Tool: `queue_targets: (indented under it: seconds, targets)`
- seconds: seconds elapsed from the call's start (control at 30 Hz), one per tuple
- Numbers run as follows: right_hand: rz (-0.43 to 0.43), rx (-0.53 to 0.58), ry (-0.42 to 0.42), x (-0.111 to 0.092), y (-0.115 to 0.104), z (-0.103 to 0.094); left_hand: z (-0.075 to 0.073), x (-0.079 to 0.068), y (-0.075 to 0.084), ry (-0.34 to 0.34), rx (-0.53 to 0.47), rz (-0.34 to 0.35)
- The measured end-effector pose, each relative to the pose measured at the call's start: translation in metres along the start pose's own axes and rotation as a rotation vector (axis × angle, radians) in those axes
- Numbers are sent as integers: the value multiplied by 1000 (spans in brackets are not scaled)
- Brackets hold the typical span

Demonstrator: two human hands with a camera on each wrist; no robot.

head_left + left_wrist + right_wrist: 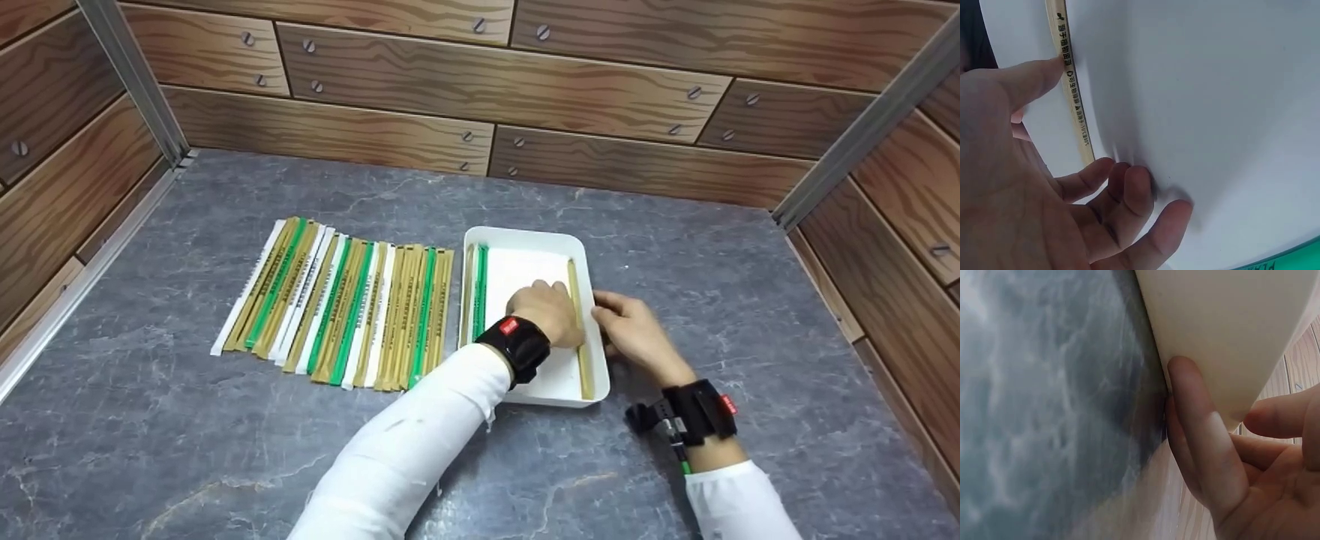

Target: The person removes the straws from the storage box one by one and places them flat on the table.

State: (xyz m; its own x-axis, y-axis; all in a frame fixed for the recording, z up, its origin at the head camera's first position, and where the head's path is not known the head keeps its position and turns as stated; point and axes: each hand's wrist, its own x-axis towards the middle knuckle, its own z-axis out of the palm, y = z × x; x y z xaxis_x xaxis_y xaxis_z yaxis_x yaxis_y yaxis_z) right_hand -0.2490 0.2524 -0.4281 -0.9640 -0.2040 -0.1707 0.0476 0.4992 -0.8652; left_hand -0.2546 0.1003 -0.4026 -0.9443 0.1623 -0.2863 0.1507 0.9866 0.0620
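My left hand (pixel 551 311) reaches down into a white rectangular tray (pixel 525 262). Along the tray's right wall lies a tan, paper-wrapped straw (pixel 587 379) with dark printing. In the left wrist view, the thumb (pixel 1050 70) presses on this straw, and the index fingertip sits at its lower visible part; the other fingers are loosely bent over the tray floor. Green and tan wrapped straws (pixel 481 289) stand against the left wall inside, partly covered by my wrist. Outside the tray, my right hand (pixel 637 334) rests its fingertips (pixel 1185 377) on the right outer wall.
Left of the tray, a row of many wrapped straws (pixel 345 307) in tan, green and white lies side by side on the grey marbled tabletop (pixel 225 457). Wood-patterned panels (pixel 420 82) rise at the back and both sides.
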Motion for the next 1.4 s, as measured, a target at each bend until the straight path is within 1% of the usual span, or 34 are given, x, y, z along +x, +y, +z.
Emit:
queue_targets:
  seconds: [0.13,0.27,0.5,0.6,0.73,0.83,0.93,1.03,1.13,1.17,1.27,1.4]
  targets:
    - [-13,0,3,1,-1,0,-4,-3,-4,1,-32,25]
    - [-7,11,0,2,-1,0,-8,-3,-9,3,-54,40]
    - [6,10,8,3,-2,0,-7,0,-19,60,-57,37]
    - [1,1,12,3,-2,-1,-8,1,-24,64,-73,51]
    - [-6,-24,23,3,0,-2,-13,-2,-32,52,-131,79]
    - [-8,-42,32,4,1,-2,-20,-6,-37,53,-183,96]
    - [-6,-58,40,4,1,-1,-28,-12,-46,69,-261,119]
    - [2,-67,45,4,1,0,-38,-24,-62,80,-377,148]
    - [8,-65,45,3,1,1,-50,-38,-86,110,-481,166]
    - [9,-66,46,3,1,2,-53,-42,-95,131,-500,164]
    - [14,-67,52,2,0,2,-62,-52,-128,220,-509,157]
    - [24,-67,50,2,-1,2,-67,-62,-179,315,-537,132]
